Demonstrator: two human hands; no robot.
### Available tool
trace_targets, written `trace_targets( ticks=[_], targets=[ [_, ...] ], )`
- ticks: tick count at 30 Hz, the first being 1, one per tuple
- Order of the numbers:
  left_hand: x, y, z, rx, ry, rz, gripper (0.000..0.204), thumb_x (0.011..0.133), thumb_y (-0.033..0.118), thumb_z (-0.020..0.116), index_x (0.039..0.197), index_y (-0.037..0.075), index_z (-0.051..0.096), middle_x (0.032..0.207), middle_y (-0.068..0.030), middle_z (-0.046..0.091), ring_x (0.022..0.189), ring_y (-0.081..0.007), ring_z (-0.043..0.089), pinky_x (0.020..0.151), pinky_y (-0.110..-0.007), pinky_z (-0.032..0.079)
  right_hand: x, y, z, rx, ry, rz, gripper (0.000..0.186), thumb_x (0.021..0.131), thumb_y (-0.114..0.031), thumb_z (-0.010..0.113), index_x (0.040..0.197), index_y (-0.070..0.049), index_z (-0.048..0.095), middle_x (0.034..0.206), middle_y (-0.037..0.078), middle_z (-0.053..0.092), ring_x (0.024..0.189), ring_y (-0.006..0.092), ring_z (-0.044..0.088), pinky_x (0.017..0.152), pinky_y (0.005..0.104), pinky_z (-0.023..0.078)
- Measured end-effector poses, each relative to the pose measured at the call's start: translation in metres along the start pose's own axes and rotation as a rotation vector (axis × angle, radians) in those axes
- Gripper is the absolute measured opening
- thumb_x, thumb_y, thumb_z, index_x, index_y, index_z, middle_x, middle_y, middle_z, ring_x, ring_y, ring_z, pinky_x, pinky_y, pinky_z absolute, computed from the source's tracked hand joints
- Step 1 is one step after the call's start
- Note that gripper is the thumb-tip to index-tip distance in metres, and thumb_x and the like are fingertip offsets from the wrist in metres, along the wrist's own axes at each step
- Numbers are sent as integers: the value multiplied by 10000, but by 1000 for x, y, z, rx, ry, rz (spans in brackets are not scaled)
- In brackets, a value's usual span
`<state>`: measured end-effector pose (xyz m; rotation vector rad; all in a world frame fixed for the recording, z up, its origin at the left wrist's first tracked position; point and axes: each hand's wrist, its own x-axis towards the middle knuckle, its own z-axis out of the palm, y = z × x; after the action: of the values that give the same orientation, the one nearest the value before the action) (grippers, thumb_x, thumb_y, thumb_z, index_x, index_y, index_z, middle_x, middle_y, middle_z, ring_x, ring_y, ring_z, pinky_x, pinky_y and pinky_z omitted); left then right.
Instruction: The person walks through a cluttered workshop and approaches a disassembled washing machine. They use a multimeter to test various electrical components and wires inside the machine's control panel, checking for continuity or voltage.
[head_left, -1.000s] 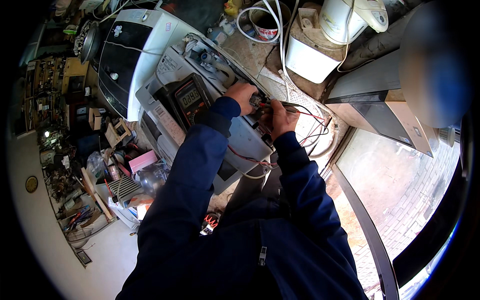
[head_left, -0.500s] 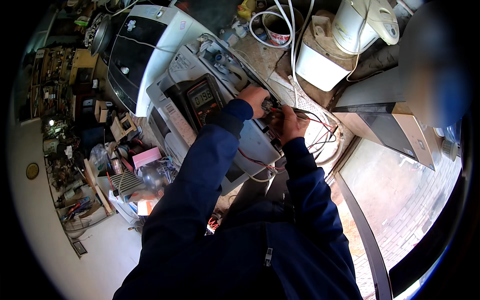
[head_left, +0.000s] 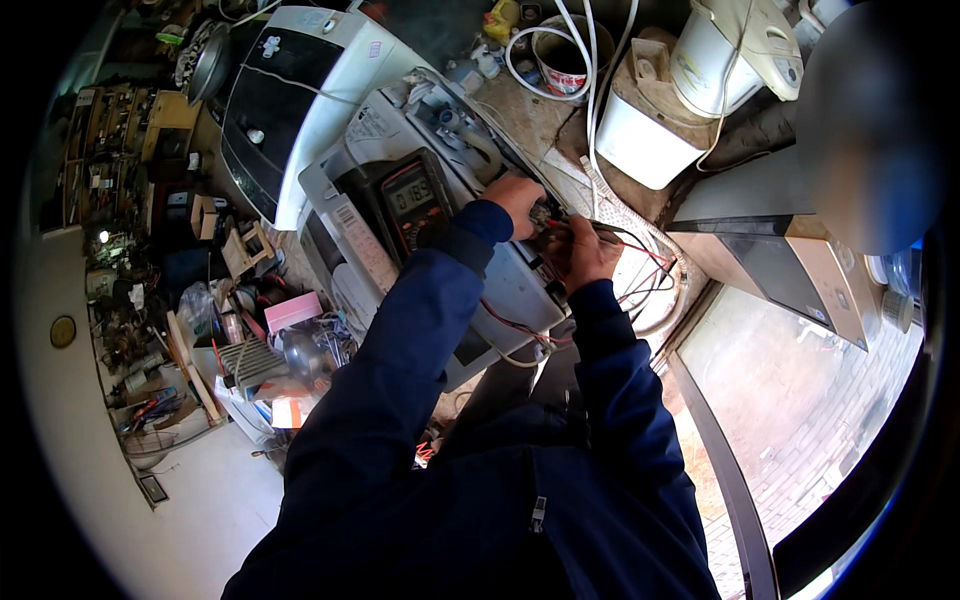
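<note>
A dark multimeter (head_left: 408, 200) with a lit digital display lies on top of the opened white appliance (head_left: 515, 315). My left hand (head_left: 514, 206) reaches into the appliance's open top, just right of the meter, its fingers pinched together at a small cluster of parts; what they hold is hidden. Close beside it, my right hand (head_left: 592, 256) is closed around thin test probes, their tips out of sight between the hands. Red and black test leads (head_left: 640, 247) trail off to the right from that hand. Hoses and fittings (head_left: 458, 128) show in the opened section beyond my left hand.
Another white appliance with a dark lid (head_left: 275, 105) stands at the far left. Beyond to the right are a bucket (head_left: 560, 65), a white container (head_left: 640, 135) and a microwave-like box (head_left: 775, 265). A white hose (head_left: 594, 110) runs down behind the hands. Cluttered shelves and tools line the left.
The meter's display reading has changed. The whole view has shifted slightly; both hands stay close together at the same spot, with the right fingers a little differently set.
</note>
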<state>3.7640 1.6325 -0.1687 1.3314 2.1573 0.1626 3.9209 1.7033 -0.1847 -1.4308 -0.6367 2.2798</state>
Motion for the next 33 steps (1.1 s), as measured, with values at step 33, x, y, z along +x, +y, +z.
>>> trace_targets(
  ticks=[33],
  targets=[
    [1, 6, 3, -19, 11, -84, 273, 649, 112, 699, 912, 38, 696, 954, -200, 683, 966, -380, 648, 825, -445, 533, 29, 14, -20, -146, -161, 88, 211, 922, -218, 534, 849, -22, 571, 669, 105, 624, 459, 191, 561, 359, 312, 407]
  ],
)
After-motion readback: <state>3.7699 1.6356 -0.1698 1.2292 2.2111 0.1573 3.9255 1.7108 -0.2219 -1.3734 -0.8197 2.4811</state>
